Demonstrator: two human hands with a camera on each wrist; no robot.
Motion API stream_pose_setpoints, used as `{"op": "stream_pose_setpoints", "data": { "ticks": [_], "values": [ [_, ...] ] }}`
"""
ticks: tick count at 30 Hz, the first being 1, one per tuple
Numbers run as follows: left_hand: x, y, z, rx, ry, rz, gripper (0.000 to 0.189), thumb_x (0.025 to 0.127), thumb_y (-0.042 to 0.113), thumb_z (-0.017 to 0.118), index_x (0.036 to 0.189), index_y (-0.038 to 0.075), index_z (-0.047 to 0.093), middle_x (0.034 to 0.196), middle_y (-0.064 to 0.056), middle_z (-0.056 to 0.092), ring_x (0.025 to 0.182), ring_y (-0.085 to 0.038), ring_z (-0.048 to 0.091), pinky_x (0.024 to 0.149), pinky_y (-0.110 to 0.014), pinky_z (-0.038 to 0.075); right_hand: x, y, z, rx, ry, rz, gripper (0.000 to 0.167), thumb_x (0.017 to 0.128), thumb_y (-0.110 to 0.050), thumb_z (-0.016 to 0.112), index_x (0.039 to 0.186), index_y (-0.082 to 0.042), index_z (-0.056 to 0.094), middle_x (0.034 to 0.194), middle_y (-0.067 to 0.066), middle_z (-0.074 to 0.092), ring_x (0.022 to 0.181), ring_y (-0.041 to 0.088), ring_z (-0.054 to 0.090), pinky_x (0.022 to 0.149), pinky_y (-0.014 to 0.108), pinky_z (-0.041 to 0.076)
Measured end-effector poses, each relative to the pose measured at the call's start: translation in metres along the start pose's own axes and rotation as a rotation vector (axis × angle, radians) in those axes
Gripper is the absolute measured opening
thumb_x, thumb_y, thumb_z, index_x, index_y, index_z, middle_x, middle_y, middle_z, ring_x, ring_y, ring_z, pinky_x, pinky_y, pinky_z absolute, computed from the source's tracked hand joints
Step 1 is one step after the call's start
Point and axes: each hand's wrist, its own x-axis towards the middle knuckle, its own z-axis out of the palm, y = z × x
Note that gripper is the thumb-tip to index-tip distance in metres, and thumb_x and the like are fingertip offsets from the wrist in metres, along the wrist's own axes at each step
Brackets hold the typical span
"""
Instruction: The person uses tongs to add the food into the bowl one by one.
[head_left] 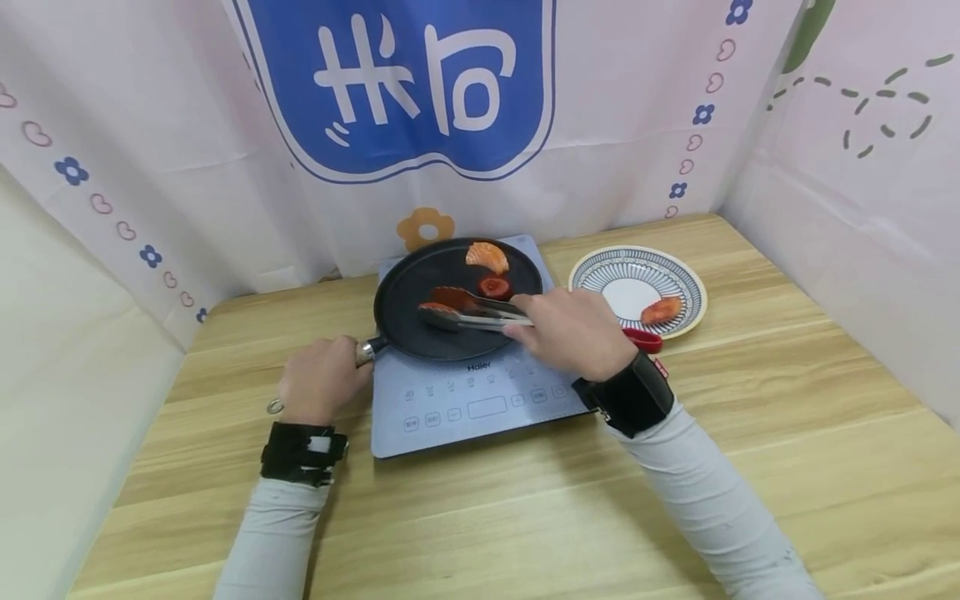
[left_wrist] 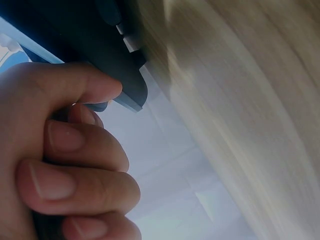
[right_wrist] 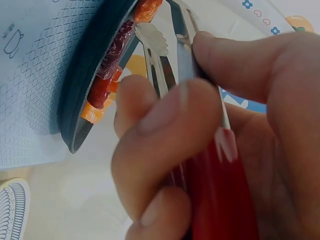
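Observation:
A flat black frying pan (head_left: 408, 287) sits on a pale induction cooker (head_left: 465, 417). My left hand (head_left: 322, 379) grips the pan's handle (head_left: 366, 351), fingers curled around it in the left wrist view (left_wrist: 85, 165). My right hand (head_left: 573, 329) holds metal tongs (head_left: 487, 322) with red grips (right_wrist: 220, 195), their tips apart and low over the pan. Inside the pan lie an orange, white-streaked piece (head_left: 487, 257) and a dark red round piece (head_left: 494, 287). Reddish colour shows at the tongs' tips; whether food is between them, I cannot tell.
Right of the cooker stands a patterned plate (head_left: 626, 296) carrying an orange-red piece of food (head_left: 662, 311). Everything rests on a wooden table (head_left: 480, 525). A printed white cloth (head_left: 622, 108) hangs close behind the pan, and another runs along the right side.

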Motion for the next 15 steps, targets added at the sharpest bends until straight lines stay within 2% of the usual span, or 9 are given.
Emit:
{"op": "stream_pose_setpoints", "data": {
  "ticks": [3,10,15],
  "values": [
    [0.0007,0.0016,0.0006,0.002,-0.007,0.000,0.027,0.095,0.025,0.067,0.074,0.009,0.058,0.062,-0.003,0.050,0.054,-0.020,0.049,0.046,-0.033,0.035,-0.0026,0.0019,-0.0004,-0.002,-0.008,0.002,0.050,0.102,-0.051,0.063,0.140,-0.018,0.067,0.095,0.003,0.074,0.074,0.022,0.062,0.055,0.034,0.044],
    [0.0002,0.0021,-0.0020,0.005,-0.024,-0.007,0.026,0.096,0.024,0.066,0.077,0.008,0.058,0.063,-0.004,0.050,0.055,-0.021,0.049,0.046,-0.033,0.035,-0.0051,0.0046,-0.0006,-0.001,-0.027,-0.004,0.053,0.102,-0.051,0.064,0.143,-0.017,0.064,0.075,0.003,0.062,0.065,0.021,0.055,0.052,0.032,0.038],
    [-0.0006,0.0017,-0.0039,0.007,-0.034,-0.012,0.026,0.096,0.026,0.066,0.078,0.008,0.059,0.064,-0.004,0.051,0.056,-0.021,0.049,0.047,-0.034,0.035,-0.0067,0.0056,-0.0031,-0.016,-0.027,-0.009,0.054,0.102,-0.052,0.063,0.144,-0.017,0.063,0.079,0.003,0.064,0.066,0.020,0.056,0.052,0.032,0.040]
  ]
}}
